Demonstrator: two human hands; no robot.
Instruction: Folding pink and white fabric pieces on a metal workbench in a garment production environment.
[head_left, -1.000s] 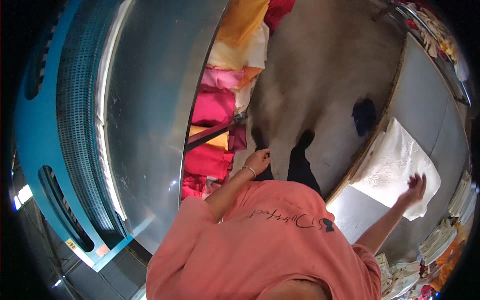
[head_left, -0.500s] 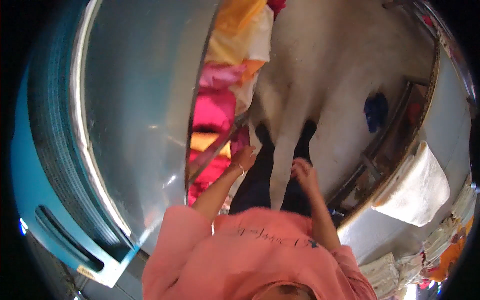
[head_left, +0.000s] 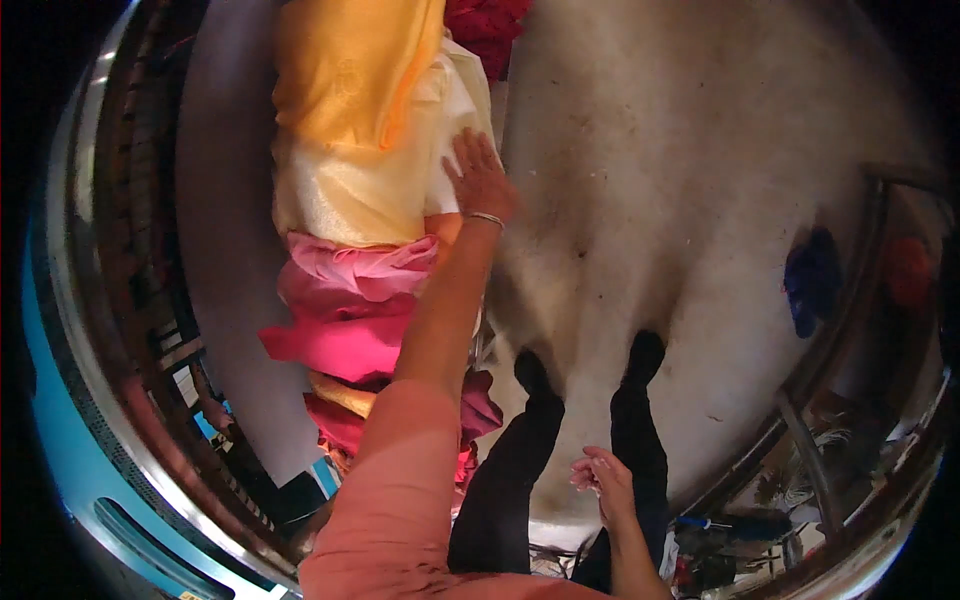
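Head view: left hand (head_left: 482,182) far left, fingers spread, grasping nothing, laid over right side of white cloth (head_left: 462,92); firm contact unclear. Cloth pale, softly creased, beside glossy cream fabric (head_left: 345,190). Right hand (head_left: 606,482) near, fingers loosely bent, empty.

Light streaks the grey-brown floor (head_left: 720,150); a blue panel (head_left: 75,460) stands left, a metal frame (head_left: 808,455) right.

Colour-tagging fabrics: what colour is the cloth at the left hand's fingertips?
The cloth is off-white, best seen in the head view.
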